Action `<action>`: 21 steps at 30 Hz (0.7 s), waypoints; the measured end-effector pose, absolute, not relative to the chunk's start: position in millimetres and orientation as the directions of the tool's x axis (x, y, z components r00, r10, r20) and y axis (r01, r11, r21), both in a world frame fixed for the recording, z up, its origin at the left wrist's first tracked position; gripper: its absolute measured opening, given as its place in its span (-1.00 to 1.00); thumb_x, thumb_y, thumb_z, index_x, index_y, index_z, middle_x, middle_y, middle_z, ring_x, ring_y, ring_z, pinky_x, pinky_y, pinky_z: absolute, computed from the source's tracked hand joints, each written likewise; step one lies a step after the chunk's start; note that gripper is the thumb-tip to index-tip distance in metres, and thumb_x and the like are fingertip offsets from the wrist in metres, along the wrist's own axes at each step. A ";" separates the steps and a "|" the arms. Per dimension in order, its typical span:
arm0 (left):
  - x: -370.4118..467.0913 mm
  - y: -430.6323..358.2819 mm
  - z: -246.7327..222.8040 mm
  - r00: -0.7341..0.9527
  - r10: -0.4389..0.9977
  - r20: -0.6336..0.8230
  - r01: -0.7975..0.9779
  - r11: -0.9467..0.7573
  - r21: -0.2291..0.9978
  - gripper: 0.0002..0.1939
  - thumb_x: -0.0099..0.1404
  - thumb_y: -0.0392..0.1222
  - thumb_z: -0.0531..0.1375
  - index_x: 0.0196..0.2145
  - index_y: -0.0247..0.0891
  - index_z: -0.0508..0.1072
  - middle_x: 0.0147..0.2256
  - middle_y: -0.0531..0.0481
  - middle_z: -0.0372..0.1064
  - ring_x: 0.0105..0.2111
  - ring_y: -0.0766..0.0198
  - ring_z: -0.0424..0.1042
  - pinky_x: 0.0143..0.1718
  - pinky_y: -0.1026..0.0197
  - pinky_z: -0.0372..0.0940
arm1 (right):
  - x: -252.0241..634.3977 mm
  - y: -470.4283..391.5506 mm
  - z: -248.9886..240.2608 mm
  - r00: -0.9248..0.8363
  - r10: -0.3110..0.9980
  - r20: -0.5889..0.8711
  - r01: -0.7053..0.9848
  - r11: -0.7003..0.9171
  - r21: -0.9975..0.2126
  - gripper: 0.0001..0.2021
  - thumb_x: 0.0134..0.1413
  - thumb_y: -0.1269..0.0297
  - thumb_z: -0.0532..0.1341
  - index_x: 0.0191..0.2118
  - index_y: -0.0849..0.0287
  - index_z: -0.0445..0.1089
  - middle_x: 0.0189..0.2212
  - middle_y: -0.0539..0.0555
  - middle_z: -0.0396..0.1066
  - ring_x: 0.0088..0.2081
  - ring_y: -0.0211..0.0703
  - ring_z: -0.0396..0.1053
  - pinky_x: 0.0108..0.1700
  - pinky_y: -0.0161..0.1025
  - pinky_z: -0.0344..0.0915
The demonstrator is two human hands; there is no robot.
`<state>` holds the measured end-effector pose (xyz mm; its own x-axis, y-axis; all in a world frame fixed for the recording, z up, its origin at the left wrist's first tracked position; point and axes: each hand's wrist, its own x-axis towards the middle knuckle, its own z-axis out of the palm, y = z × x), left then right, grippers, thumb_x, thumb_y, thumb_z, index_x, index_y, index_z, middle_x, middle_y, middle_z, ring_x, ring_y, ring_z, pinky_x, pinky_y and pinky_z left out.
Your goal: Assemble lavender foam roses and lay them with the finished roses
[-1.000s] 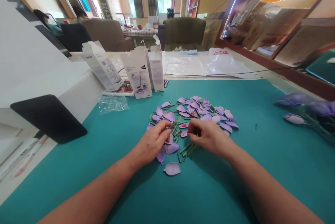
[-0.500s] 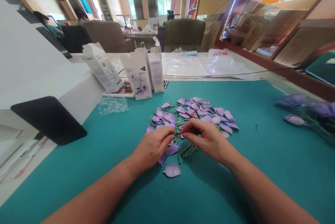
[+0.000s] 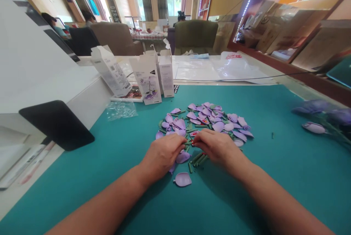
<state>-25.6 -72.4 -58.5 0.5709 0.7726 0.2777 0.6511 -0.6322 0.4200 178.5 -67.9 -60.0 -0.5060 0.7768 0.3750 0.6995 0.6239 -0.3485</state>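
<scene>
My left hand [image 3: 163,153] is closed in a pinch on a small green stem piece [image 3: 188,142], just above the mat. Close beside it, my right hand [image 3: 219,145] pinches a tiny red piece [image 3: 193,142], mostly covered by the fingertips. The two sets of fingertips almost meet; whether the pieces touch cannot be made out. Around and behind the hands lies a pile of purple plastic petals [image 3: 218,126]. Several green stem pieces [image 3: 199,159] lie below the fingertips, and a single pale petal [image 3: 182,179] rests nearer me.
Opened white boxes [image 3: 149,81] stand at the back left, with a crumpled clear bag [image 3: 121,110] before them. A black panel [image 3: 59,125] leans at left. Purple flowers [image 3: 314,127] lie at the right edge of the green mat [image 3: 274,187]. People sit in the background.
My right hand has turned slightly, its fingers curling more over the red piece. Both hands stay together at nearly the same place. The whole view has shifted a little.
</scene>
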 end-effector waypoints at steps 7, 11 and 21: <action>-25.1 -74.3 -61.3 0.618 0.722 0.310 0.669 -0.690 0.275 -0.75 0.43 -0.21 -0.04 -0.27 -0.26 0.42 -0.37 -0.01 0.43 -0.38 0.25 0.39 -0.37 0.26 0.23 | 181.9 -65.9 -62.6 -0.583 0.736 0.344 0.708 0.668 -0.228 -0.88 0.15 0.41 0.13 -0.38 0.13 0.37 -0.44 0.01 0.45 -0.44 -0.23 0.40 -0.45 -0.35 0.17; -24.8 -74.8 -62.9 0.627 0.718 0.300 0.681 -0.693 0.236 -0.76 0.41 -0.23 -0.02 -0.28 -0.27 0.42 -0.39 -0.01 0.43 -0.38 0.22 0.39 -0.36 0.23 0.21 | 180.7 -67.2 -62.4 -0.565 0.756 0.329 0.680 0.653 -0.333 -0.89 0.12 0.45 0.13 -0.36 0.14 0.37 -0.44 0.01 0.45 -0.42 -0.24 0.40 -0.41 -0.35 0.20; -20.3 -80.5 -59.4 0.539 0.801 0.261 0.716 -0.599 0.359 -0.74 0.43 -0.22 -0.07 -0.23 -0.27 0.40 -0.32 -0.05 0.45 -0.32 0.22 0.41 -0.32 0.23 0.22 | 174.0 -63.1 -55.8 -0.338 0.937 0.092 0.455 0.249 -0.855 -0.88 0.04 0.28 0.19 -0.45 0.15 0.40 -0.59 -0.05 0.36 -0.53 -0.28 0.29 -0.49 -0.34 0.18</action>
